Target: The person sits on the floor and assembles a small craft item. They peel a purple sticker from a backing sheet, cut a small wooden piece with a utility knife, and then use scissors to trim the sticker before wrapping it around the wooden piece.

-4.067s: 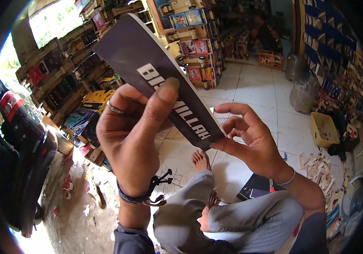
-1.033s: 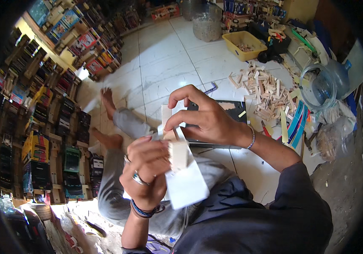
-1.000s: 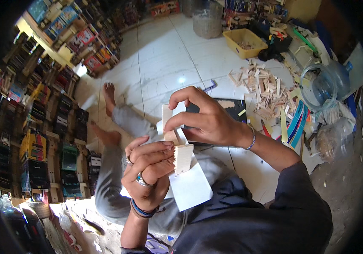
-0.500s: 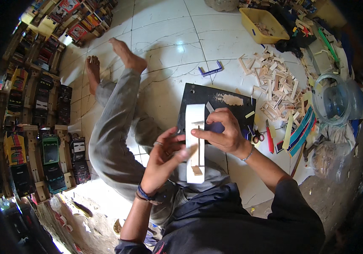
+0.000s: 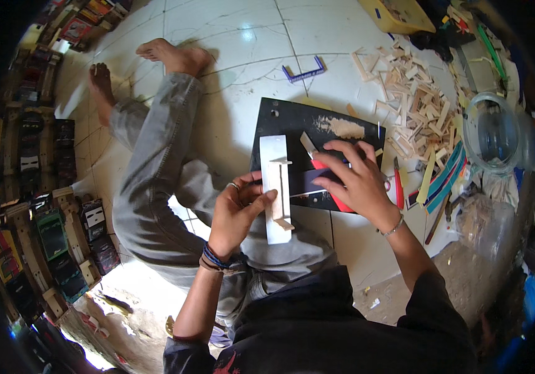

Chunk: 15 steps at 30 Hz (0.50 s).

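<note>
My left hand is closed on a long white strip, thumb on its face. Against that strip lies a pale wooden bracket with short end pieces sticking out. Over the black board, my right hand is open with fingers apart, holding nothing I can see. Below its fingers lies a red-handled knife, its blade pointing away from me and its handle partly hidden. A dark purplish flat piece lies between my two hands on the board.
Sawdust lies on the board. To its right are a heap of small wooden brackets, a red tool, coloured strips and a clear plastic container. A purple bracket lies beyond the board. Shelved goods stand at left.
My right hand has let go of the white strip and moved right over the board, its fingers spreading. My left hand has taken hold of the strip. The whole view has shifted.
</note>
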Available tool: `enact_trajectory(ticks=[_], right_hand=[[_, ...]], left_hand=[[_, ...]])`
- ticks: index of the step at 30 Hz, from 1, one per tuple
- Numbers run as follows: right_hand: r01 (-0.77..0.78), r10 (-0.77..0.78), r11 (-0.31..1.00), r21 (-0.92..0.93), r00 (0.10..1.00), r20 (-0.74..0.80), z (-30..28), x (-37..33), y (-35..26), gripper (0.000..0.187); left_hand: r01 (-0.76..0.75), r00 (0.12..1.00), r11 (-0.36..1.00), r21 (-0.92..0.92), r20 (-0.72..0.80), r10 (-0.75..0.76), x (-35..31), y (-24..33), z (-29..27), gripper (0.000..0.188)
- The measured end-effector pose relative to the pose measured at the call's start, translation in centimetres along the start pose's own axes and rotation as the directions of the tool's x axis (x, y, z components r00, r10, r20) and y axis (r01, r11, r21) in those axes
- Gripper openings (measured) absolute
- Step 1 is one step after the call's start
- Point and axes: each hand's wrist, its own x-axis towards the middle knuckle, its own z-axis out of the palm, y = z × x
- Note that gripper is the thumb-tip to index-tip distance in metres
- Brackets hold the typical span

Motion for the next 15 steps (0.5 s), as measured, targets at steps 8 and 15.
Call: enact_trajectory(ticks=[8, 15], right_hand=[[0.004, -0.003, 1.000, -0.009, 0.995, 0.101, 0.8, -0.2, 0.0, 0.041], [-0.344, 0.362, 0.894, 0.287, 0.932, -0.012, -1.0, -0.1, 2.7, 0.034]], left_hand=[[-0.018, 0.998, 0.999, 0.049, -0.054, 0.021, 1.7, 0.0, -0.3, 0.047], [-0.035, 0.996, 0.981, 0.191, -0.079, 0.050, 2.6, 0.9, 0.0, 0.046]])
